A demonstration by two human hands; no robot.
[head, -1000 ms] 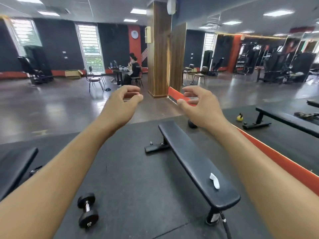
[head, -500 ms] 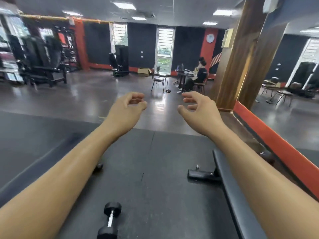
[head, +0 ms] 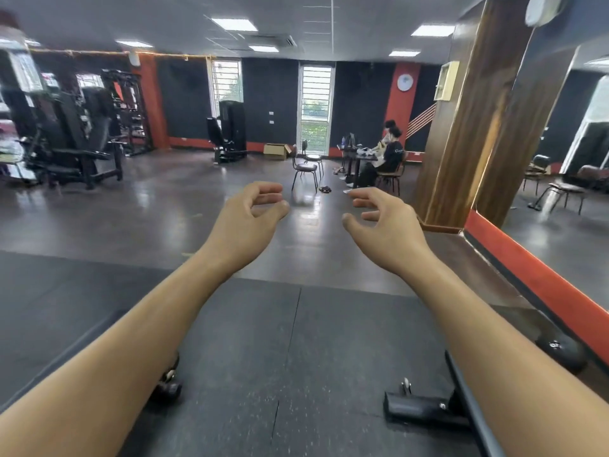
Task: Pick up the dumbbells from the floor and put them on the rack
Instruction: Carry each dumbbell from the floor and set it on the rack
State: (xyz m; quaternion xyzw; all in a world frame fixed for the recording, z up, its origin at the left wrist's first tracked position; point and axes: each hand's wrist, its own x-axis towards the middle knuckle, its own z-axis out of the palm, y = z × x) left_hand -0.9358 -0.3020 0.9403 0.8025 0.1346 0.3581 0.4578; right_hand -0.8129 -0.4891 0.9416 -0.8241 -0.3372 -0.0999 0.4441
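Left hand, right hand half-curled, empty.

One camera only, riding on my head, wide-angle, and it's looking forward and slightly down across the gym floor. My two forearms run in from the bottom corners, so the lens sits just above and behind them; my left hand and right hand hang near mid-frame, close to the lens. Straight ahead, far off, stand the windows on the back wall. The rubber mat fills the near ground right under me. A wooden pillar leans in at the right edge, bent by the wide lens, with a mirror beside it. No second view to compare.
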